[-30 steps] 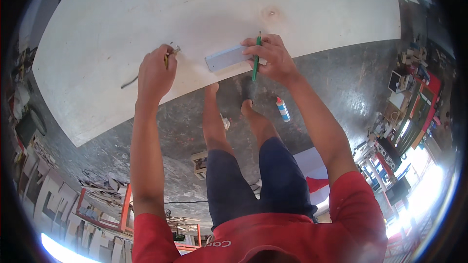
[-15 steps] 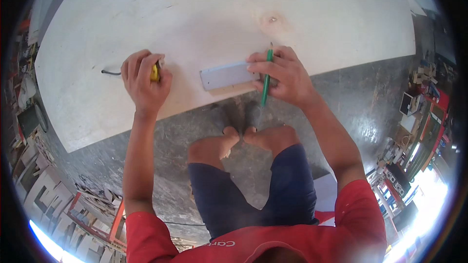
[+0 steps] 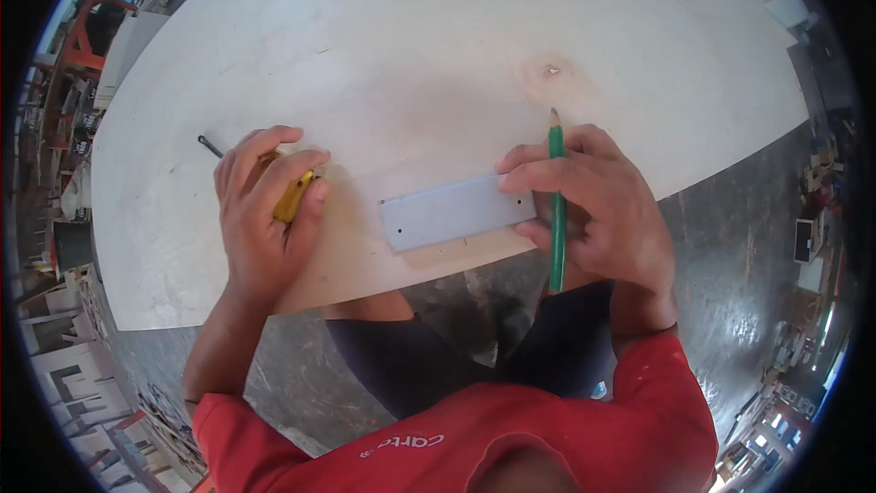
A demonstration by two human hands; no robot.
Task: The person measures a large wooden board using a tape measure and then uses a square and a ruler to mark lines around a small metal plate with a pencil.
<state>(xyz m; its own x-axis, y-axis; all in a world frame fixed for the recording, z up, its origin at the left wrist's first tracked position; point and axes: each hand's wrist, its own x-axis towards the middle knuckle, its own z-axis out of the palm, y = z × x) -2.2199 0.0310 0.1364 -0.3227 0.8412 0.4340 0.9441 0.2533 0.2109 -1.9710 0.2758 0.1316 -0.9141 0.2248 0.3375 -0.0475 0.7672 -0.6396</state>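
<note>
On the left, the left hand curls round a yellow tape measure with a dark cord, probably hard-cased and best gripped by its sides. In the middle, a pale plate lies by the near edge of the wooden board, likely light, stiff and slightly slippery, best taken by its long edges. On the right, the right hand holds a green pencil, fragile at its tip, with fingers at the plate's right end.
</note>
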